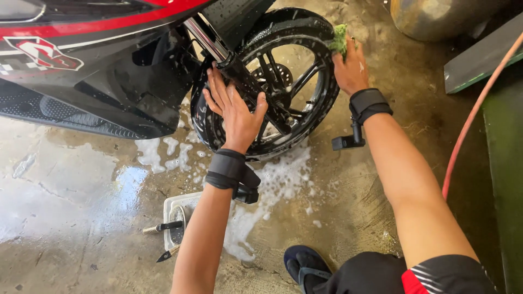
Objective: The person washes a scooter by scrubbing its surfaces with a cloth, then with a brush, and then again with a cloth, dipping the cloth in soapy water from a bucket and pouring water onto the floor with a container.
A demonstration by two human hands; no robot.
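green sponge gripped under right hand fingers on tyre; left hand fingers spread, empty

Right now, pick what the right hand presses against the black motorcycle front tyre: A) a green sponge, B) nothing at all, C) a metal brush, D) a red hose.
A: the right hand presses a green sponge against the soapy black front tyre, while the left hand rests open on the near side of the wheel.

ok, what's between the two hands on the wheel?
Head view: between left hand and right hand lie the wheel's black spokes and brake disc.
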